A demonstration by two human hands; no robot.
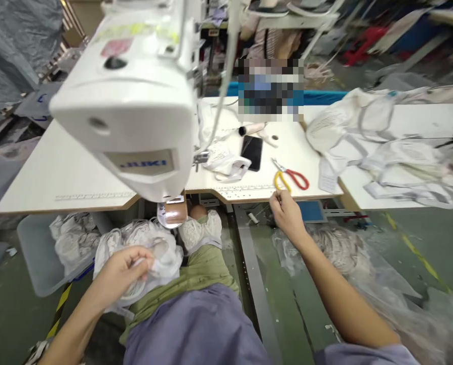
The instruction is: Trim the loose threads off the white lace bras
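My left hand (133,268) pinches the edge of a white garment that looks like a bra (163,256), lying bunched over my lap with more white pieces behind it. At the front edge of the sewing table, my right hand (287,215) has its fingers closed at the yellow handle of a pair of scissors (297,180). The scissors have one yellow and one red handle, and their blades lie on the tabletop pointing away. My fingers partly cover the yellow loop. A white sewing machine head (131,111) fills the upper left, hiding the table behind it.
On the white table (226,190) lie a black phone (252,153), a thread cone (252,129) and a white fabric piece (226,165). White garments (401,162) heap at the right. A grey bin (40,258) of garments stands lower left. Plastic bags (393,304) cover the right floor.
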